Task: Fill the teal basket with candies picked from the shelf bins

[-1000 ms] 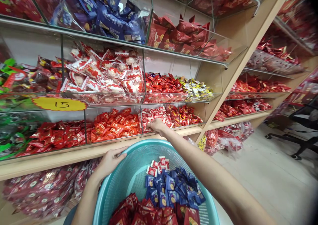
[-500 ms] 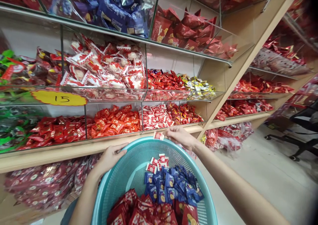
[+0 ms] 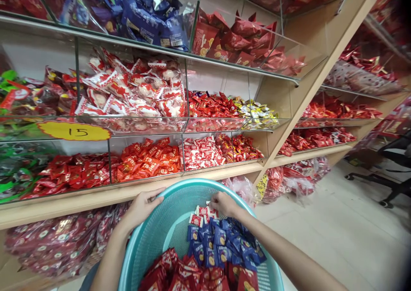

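A round teal plastic basket (image 3: 136,256) is in front of me, tilted toward me. My left hand (image 3: 144,207) grips its upper left rim, the fingers bent over the edge. My right hand (image 3: 224,204) is inside the basket near the far wall, its fingers pinched together just above some small red-and-white wrapped candies (image 3: 196,220). A white wrapper edge shows at the fingertips, but I cannot tell whether they hold it. Blue candy packets (image 3: 220,236) are heaped below that hand. Larger dark red packets (image 3: 189,274) fill the near part of the basket.
Beyond the basket, a wooden shelf (image 3: 128,191) carries clear-fronted bins of orange-red packets (image 3: 149,158) and red-and-white candies (image 3: 202,152). A yellow tag (image 3: 75,131) reads 15. Below lie bagged red goods (image 3: 54,239). A wheeled chair (image 3: 390,175) stands at right.
My right hand has moved from above the far rim, where it held a red-and-white candy, down into the basket. My left hand stays on the rim.
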Tool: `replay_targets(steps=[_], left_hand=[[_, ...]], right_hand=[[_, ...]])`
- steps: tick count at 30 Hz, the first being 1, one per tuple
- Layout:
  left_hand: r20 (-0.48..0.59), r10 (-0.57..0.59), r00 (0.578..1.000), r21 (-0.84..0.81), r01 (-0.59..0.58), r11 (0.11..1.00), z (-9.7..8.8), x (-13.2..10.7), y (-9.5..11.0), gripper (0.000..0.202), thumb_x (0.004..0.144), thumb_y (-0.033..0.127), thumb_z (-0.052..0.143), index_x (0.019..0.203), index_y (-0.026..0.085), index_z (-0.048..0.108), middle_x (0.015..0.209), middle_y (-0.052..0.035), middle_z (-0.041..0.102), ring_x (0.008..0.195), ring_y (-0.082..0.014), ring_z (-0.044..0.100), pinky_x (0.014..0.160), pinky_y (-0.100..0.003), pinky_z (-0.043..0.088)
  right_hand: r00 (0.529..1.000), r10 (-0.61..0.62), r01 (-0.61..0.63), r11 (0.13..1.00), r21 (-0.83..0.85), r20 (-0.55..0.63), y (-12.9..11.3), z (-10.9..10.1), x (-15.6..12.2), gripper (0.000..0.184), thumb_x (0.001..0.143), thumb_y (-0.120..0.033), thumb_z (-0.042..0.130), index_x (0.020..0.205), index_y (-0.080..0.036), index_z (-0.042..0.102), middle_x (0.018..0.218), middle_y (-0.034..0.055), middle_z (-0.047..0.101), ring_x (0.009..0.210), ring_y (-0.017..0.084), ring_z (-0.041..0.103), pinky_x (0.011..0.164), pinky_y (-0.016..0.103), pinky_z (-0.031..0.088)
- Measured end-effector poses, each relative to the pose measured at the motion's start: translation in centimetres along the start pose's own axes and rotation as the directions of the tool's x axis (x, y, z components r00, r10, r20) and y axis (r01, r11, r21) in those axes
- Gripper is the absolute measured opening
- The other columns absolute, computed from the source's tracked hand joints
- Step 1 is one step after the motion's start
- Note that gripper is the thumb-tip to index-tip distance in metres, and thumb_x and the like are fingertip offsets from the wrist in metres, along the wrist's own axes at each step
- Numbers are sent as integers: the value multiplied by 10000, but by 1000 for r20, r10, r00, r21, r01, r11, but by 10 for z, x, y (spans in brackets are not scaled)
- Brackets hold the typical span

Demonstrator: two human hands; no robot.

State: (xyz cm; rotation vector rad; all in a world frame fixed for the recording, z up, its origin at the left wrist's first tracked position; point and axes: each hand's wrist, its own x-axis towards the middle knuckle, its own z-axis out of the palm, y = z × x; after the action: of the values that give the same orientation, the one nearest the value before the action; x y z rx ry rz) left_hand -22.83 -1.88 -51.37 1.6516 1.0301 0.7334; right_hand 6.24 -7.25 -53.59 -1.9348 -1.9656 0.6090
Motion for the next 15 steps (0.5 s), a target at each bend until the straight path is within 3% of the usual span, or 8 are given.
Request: replay_targets(steps=[6,10,12,15], left_hand=[[5,-12,1000,-20,12,1000,0,-1,1,623,673,486,593,1190,143,527,1059,-44,641,1032,-257,552,818,-360,485],[-14,6,1000,-11,-6,1000,0,-2,3,586,669,476,604,1152,146,561,1124,-50,601,1025,-261,557,829,-357,478],[-35,16,999,6,-16,1000,0,-2,5,566,652,481,617,1109,147,597,1136,-55,591,1018,-266,561,832,-354,476],[-42,28,999,20,-27,999,0,-2,6,558,644,494,615,1084,151,615,1133,-53,593,1034,-266,551,843,-360,469]], right_hand=[[989,-58,41,991,-125,-136,-30,-37,5,305,770,-310,503,518,-147,552,477,-18,451,471,80,354,476,214,226],[928,-132,54,973,-226,-347,-62,-74,26,365,840,-338,399,595,-149,592,534,22,526,504,99,424,505,222,256],[901,-166,54,960,-276,-401,-75,-89,39,283,840,-298,406,719,-166,624,666,43,591,604,122,500,552,215,296],[896,-205,58,933,-354,-395,-89,-100,59,207,826,-264,443,942,-219,609,927,56,592,786,157,550,636,223,346]])
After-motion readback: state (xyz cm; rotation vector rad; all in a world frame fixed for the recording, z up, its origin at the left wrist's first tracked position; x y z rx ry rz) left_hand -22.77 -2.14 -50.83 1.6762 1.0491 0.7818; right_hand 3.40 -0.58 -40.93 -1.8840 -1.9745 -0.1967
